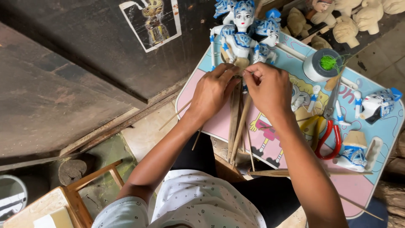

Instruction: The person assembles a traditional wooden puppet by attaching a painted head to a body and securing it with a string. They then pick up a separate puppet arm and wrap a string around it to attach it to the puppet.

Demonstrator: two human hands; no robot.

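Hands meet at the waist of a white and blue puppet [241,40]. Our left hand [212,93] pinches the puppet's base with fingers closed narrow, and our right hand [269,89] grips the same spot from the other side. Below the hands, wooden rods [237,126] run down toward our lap. The puppet lies on a pink and blue tray [358,190]. To the right on the tray we see red scissors [328,126], a white spool [319,65] with green thread, and a loose puppet head [376,105]. Unpainted wooden heads [350,21] sit beyond the tray.
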